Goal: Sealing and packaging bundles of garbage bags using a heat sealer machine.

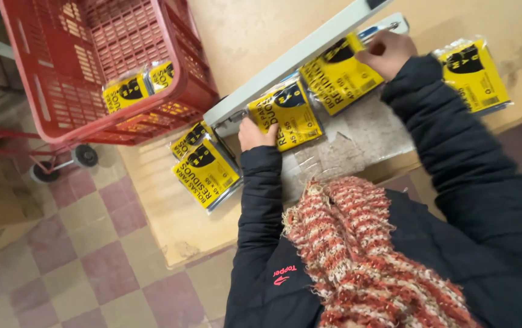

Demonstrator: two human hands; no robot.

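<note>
red-and-cream knitted scarf [370, 255] hung nearest the lens, over a dark padded jacket [491, 200]. beyond it lay a pale wooden tabletop [170, 212], scuffed and stained, its near corner jutting over a floor of worn maroon and cream tiles [78, 267]. a long white sealing bar [297, 54] slanted across the tabletop (its base sat on a grey mottled pad [358, 140]).

the left hand [256, 133] pressed down with fingers curled on the near edge of a yellow packet [286, 112] tucked under the bar. the right hand [387, 51] was closed on the bar's handle end, touching a second yellow packet [340, 76] beside the first. two more yellow packets [206, 170] lay stacked towards the tabletop's left edge, and another [473, 73] sat apart towards its right edge.

off the tabletop's left edge stood a red plastic basket [60, 79] on a wheeled frame [60, 164]. inside it lay two yellow packets [136, 85], side by side against the lattice wall.
</note>
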